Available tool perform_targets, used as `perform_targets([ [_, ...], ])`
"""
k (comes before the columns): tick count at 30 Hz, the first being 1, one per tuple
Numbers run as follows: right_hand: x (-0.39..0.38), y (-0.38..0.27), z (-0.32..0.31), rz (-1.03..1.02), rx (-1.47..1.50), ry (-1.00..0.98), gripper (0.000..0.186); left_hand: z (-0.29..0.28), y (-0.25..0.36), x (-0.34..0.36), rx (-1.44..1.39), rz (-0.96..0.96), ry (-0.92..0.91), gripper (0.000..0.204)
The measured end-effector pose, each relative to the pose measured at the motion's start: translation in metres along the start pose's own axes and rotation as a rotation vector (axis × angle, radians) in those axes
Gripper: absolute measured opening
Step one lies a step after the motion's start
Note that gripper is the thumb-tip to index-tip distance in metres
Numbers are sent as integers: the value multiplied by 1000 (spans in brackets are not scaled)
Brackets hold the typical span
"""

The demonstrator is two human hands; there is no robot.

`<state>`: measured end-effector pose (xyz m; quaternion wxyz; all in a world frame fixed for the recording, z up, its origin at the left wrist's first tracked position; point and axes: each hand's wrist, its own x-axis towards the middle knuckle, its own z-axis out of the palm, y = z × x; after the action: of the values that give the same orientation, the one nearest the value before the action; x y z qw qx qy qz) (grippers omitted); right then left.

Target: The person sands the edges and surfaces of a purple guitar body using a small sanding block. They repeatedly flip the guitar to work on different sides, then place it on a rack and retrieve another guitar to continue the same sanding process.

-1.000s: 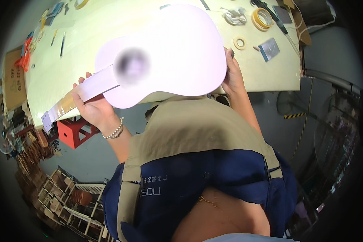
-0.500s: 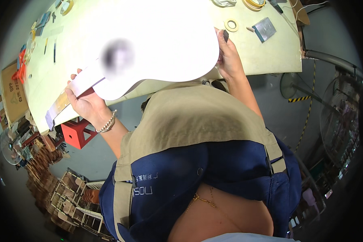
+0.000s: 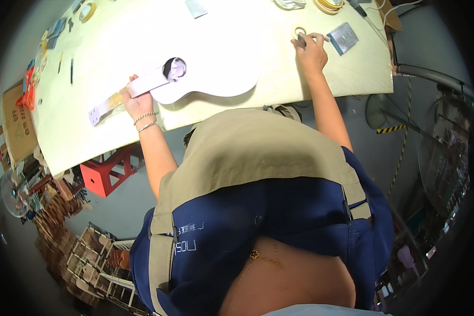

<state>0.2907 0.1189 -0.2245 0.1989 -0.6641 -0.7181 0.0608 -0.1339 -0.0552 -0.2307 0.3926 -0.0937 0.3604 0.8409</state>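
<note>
A white guitar [image 3: 216, 84], washed out by glare, lies on the pale worktable with its sound hole [image 3: 174, 69] facing up. Its neck [image 3: 151, 82] and headstock [image 3: 95, 115] point to the lower left. My left hand [image 3: 138, 102] is closed around the neck, thumb on the near side and fingertips past the far edge. Away from the body, at the right, my right hand [image 3: 313, 57] pinches a small dark object [image 3: 302, 40] of unclear kind. It hovers over or touches a roll of masking tape [image 3: 299, 28], partly covered by the fingers. A grey block [image 3: 343, 38] sits beside that hand.
Tape rolls [image 3: 329, 6] and a corded tool [image 3: 359, 8] lie at the far right. A grey sheet [image 3: 196, 7] is at the back. Thin sticks [image 3: 71, 68] rest at the left. A red stool [image 3: 108, 171] stands below the front edge, a cardboard box [image 3: 19, 121] farther left.
The guitar has gone down and away from me onto the table. My right hand has let go of its body and moved right to the tape roll. My left hand still holds the neck.
</note>
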Motion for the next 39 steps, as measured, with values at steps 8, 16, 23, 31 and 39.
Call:
perform_targets([
  [8, -37, -68, -54, 253, 864, -408, 17, 62, -14, -83, 921, 770, 100, 26],
  [16, -79, -104, -93, -58, 1159, -555, 17, 123, -78, -162, 1312, 496, -826, 19],
  [23, -92, -111, -114, -187, 971, -552, 19, 109, -72, -173, 1354, 533, -840, 17],
  [31, -109, -123, -105, -83, 773, -398, 13, 93, -71, -181, 1223, 517, -803, 14],
  [39, -117, -145, -107, 418, 1098, -372, 6, 99, -78, -173, 1095, 1218, -1010, 20],
])
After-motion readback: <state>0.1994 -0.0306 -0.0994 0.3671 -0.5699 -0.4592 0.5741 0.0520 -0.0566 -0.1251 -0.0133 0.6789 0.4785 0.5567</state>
